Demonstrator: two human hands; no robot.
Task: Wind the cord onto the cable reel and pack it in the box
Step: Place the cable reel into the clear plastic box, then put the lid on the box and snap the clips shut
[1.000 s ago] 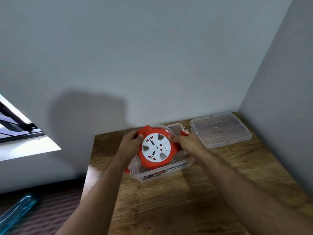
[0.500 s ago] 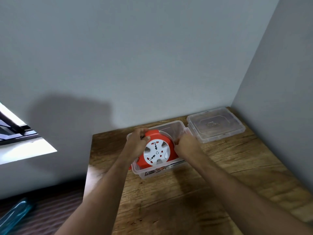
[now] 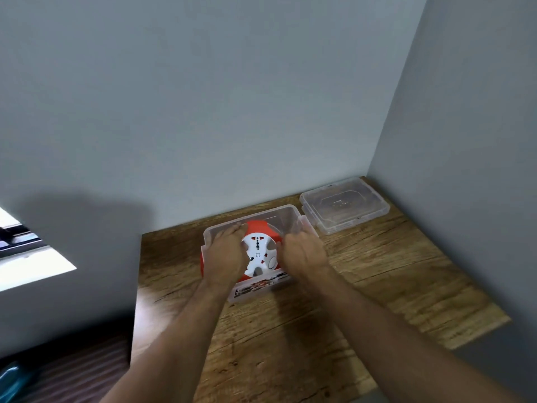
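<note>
The orange cable reel [image 3: 258,251], with a white socket face, lies inside the clear plastic box [image 3: 286,213] on the wooden table. My left hand [image 3: 225,254] rests over the reel's left side, fingers reaching to the box's left rim. My right hand [image 3: 302,253] covers the reel's right side by the box's right wall. Both hands hold the reel's edges. The cord is hidden from view.
The box's clear lid [image 3: 344,205] lies flat in the table's far right corner, touching the box. Grey walls close the table [image 3: 392,280] at the back and right. Its left edge drops to a dark floor, with a blue object [image 3: 8,379] at lower left.
The reel has gone from being held tilted above the box down into it. Both hands followed it down and now press at its sides.
</note>
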